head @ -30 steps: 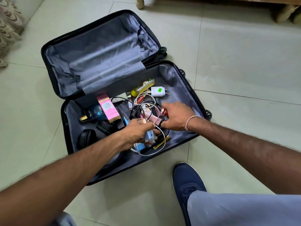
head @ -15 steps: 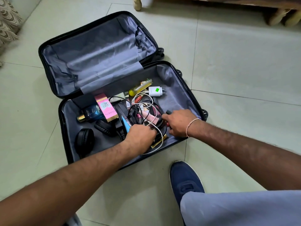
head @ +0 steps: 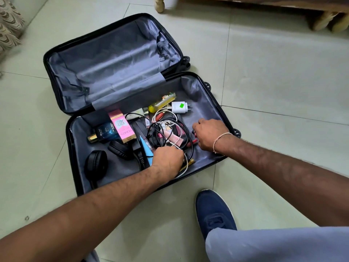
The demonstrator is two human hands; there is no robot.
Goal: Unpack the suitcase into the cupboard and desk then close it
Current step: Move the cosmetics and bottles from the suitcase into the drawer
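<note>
The suitcase [head: 56,76] lies open on the floor [head: 273,72], lid flat at the far side. Headphones [head: 96,164] sit in its near left corner, beside a blue bottle [head: 103,132] and pink box [head: 122,126]. At the near edge the left hand [head: 167,157] curls around a white cable [head: 186,163] amid tangled black cables [head: 166,129]. A charger [head: 179,107] lies toward the far right corner. At the right edge the right hand [head: 209,134] curls over a red item [head: 194,141]; whether it grips it I cannot tell. A shoe [head: 215,212] stands nearby.

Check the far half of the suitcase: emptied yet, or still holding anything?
Empty. The far half lies open flat and shows only bare grey lining; everything left sits in the near half.
</note>
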